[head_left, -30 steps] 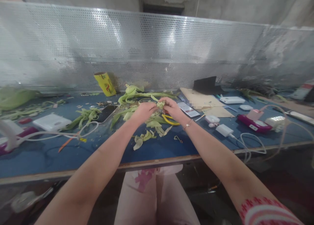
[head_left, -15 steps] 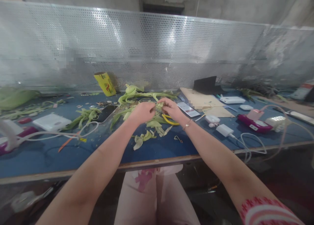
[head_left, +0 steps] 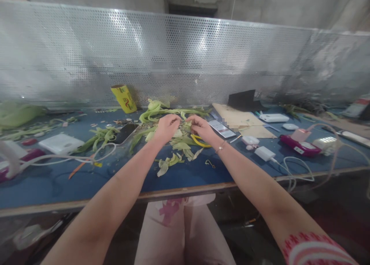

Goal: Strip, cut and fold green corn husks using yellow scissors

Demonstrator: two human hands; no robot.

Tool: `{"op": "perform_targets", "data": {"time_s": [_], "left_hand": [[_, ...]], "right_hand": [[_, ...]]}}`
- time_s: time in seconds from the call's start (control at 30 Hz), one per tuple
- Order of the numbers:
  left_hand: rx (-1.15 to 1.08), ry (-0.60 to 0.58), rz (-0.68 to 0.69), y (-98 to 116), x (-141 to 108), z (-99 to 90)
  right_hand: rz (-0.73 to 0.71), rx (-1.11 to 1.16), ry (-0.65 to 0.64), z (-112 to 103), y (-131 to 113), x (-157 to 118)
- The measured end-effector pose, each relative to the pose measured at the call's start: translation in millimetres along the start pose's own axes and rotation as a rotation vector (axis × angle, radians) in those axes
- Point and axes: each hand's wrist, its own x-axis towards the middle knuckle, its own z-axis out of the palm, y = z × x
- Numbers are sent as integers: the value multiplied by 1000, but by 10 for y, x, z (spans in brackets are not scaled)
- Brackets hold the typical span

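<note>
My left hand (head_left: 167,128) hovers above a heap of green plant scraps, its fingers curled toward the thumb. Whatever may be in its fingertips is hidden or too small to make out. My right hand (head_left: 200,129) is just to its right, thumb and fingers pinched on a small pale green piece of plant (head_left: 187,124). A gap separates the two hands. Long green stalks (head_left: 162,114) lie behind them. Torn pale leaves (head_left: 169,163) are spread nearer to me, and a yellow loop (head_left: 200,143) lies beneath my right hand.
A phone (head_left: 222,128) lies right of my right hand, another dark phone (head_left: 126,134) to the left. Farther out are a yellow cup (head_left: 124,99), a white charger (head_left: 264,153), cables and a purple power strip (head_left: 300,145). A perforated metal screen (head_left: 185,61) stands behind the table.
My left hand has moved slightly left and up, away from my right hand, and the gap between them is wider. My right hand has barely moved.
</note>
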Motion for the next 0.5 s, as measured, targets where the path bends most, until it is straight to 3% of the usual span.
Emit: {"op": "perform_targets", "data": {"time_s": [0.2, 0.5], "left_hand": [[-374, -21, -182, -57, 32, 124], [-496, 8, -293, -70, 9, 149]], "right_hand": [[-17, 58, -9, 11, 30, 6], [-18, 46, -4, 3, 68, 15]]}}
